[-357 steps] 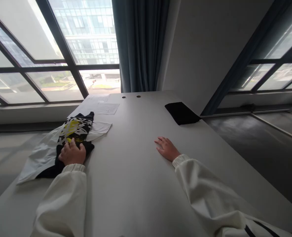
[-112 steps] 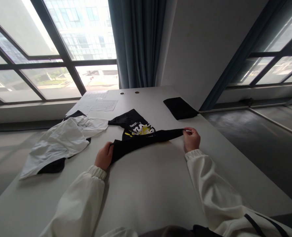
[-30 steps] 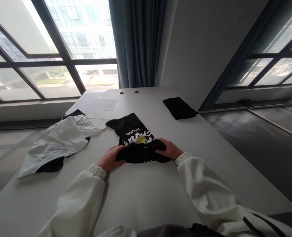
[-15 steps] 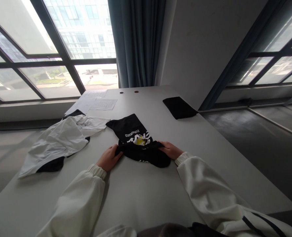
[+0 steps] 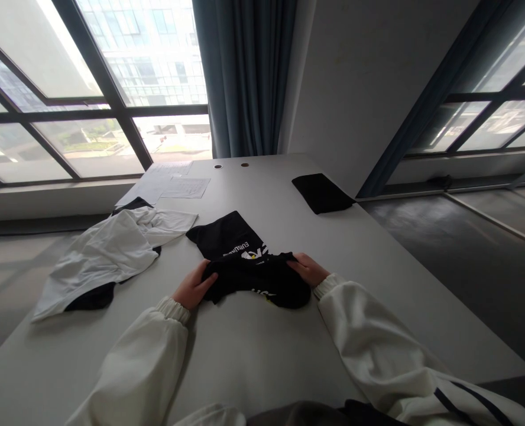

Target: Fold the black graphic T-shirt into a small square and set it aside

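A black T-shirt (image 5: 257,278) with white lettering and a bit of yellow print lies partly on the white table in front of me. My left hand (image 5: 194,285) is closed on its left edge, thumb on top. At the opposite edge, my right hand (image 5: 307,270) pinches the same cloth. Between the hands the near part of the shirt is bunched and slightly lifted, with its lower edge curving toward me. The far part lies flat, and some of the print is hidden by the fold.
White and black garments (image 5: 107,248) lie crumpled at the left of the table (image 5: 262,361). A folded black cloth (image 5: 322,193) rests near the right edge. Paper sheets (image 5: 185,187) are at the far left, by two round holes. Windows and a blue curtain (image 5: 247,77) stand behind.
The shirt has been drawn slightly toward me, and its near fold now covers more of the print. Both hands keep their hold and have barely moved.
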A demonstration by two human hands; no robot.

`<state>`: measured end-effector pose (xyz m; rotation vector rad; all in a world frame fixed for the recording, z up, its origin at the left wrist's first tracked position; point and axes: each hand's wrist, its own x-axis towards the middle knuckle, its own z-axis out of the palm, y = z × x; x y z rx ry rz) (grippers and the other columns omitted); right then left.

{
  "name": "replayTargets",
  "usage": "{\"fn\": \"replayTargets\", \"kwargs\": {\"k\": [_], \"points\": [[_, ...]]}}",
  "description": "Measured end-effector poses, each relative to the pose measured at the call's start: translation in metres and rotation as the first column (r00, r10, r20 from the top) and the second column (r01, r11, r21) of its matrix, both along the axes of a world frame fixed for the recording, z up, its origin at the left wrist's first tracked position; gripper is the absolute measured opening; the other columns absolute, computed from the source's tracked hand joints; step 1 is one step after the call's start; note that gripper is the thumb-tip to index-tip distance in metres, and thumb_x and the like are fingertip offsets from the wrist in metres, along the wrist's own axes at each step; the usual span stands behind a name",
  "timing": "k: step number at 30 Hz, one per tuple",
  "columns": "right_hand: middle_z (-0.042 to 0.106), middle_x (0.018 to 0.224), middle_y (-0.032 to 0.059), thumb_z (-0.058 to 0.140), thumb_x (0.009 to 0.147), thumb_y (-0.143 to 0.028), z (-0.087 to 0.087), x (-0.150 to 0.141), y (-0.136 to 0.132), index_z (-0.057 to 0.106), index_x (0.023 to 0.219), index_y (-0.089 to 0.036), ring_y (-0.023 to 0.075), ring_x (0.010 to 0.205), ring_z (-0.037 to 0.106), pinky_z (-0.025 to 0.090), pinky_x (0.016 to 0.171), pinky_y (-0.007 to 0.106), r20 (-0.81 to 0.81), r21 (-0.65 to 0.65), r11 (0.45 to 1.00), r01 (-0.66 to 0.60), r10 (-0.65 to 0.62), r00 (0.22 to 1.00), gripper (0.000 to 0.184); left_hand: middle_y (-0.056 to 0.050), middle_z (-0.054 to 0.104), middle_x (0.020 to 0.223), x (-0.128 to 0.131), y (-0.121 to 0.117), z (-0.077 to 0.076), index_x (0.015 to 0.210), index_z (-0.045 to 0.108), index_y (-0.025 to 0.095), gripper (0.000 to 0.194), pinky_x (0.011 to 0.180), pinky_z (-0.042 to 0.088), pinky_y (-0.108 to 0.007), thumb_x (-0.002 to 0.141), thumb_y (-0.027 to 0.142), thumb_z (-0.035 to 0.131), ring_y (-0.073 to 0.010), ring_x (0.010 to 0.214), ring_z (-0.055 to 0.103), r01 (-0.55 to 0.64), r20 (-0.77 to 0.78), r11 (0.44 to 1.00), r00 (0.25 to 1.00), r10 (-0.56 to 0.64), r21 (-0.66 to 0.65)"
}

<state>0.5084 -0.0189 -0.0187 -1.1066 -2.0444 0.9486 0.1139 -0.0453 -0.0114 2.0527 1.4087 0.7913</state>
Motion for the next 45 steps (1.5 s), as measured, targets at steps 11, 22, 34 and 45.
{"fn": "replayTargets", "kwargs": {"k": [11, 22, 34, 45], "points": [[0.073, 0.137, 0.0094, 0.046, 0.104, -0.065, -0.007, -0.016, 0.000, 0.075, 0.132, -0.025, 0.0342, 0.144, 0.055, 0.035, 0.127, 0.054, -0.006, 0.019, 0.991, -0.130, 0.130, 0.991, 0.057, -0.013, 0.055, 0.158, -0.001, 0.011, -0.012, 0.135, 0.055, 0.021, 0.041, 0.129, 0.032, -0.056, 0.100, 0.041, 0.054, -0.0296, 0.159, 0.034, 0.169, -0.084, 0.969, 0.984, -0.156, 0.182], [0.079, 0.119, 0.0113, 0.041, 0.104, -0.067, -0.009, -0.015, -0.001, 0.077, 0.112, -0.022, 0.0346, 0.127, 0.066, 0.046, 0.117, 0.049, -0.017, 0.024, 1.000, 0.001, -0.001, 1.000, 0.058, -0.015, 0.056, 0.158, -0.007, 0.019, -0.037, 0.156, 0.043, 0.020, 0.059, 0.130, 0.025, -0.059, 0.103, 0.045, 0.048, -0.0292, 0.155, 0.041, 0.054, -0.238, 0.996, 0.971, -0.035, 0.072], [0.073, 0.085, 0.0070, 0.034, 0.104, -0.072, 0.002, -0.019, -0.006, 0.068, 0.090, -0.022, 0.0272, 0.087, 0.066, 0.052, 0.083, 0.036, -0.073, 0.012, 0.998, 0.054, -0.053, 0.996, 0.062, -0.012, 0.075, 0.131, -0.003, 0.013, -0.011, 0.125, 0.064, 0.024, 0.037, 0.109, 0.052, -0.049, 0.104, 0.047, 0.045, -0.0302, 0.122, 0.070, 0.085, -0.207, 0.987, 0.977, -0.055, 0.138], [0.074, 0.090, 0.0092, 0.027, 0.104, -0.073, 0.007, -0.022, -0.010, 0.068, 0.090, -0.020, 0.0263, 0.085, 0.067, 0.052, 0.083, 0.037, -0.029, 0.060, 0.998, 0.014, -0.012, 1.000, 0.069, -0.004, 0.068, 0.077, 0.004, 0.001, 0.010, 0.099, 0.055, 0.026, 0.033, 0.071, 0.050, -0.037, 0.102, 0.056, 0.041, -0.0276, 0.075, 0.068, 0.064, -0.307, 0.990, 0.952, -0.022, 0.127]]}}
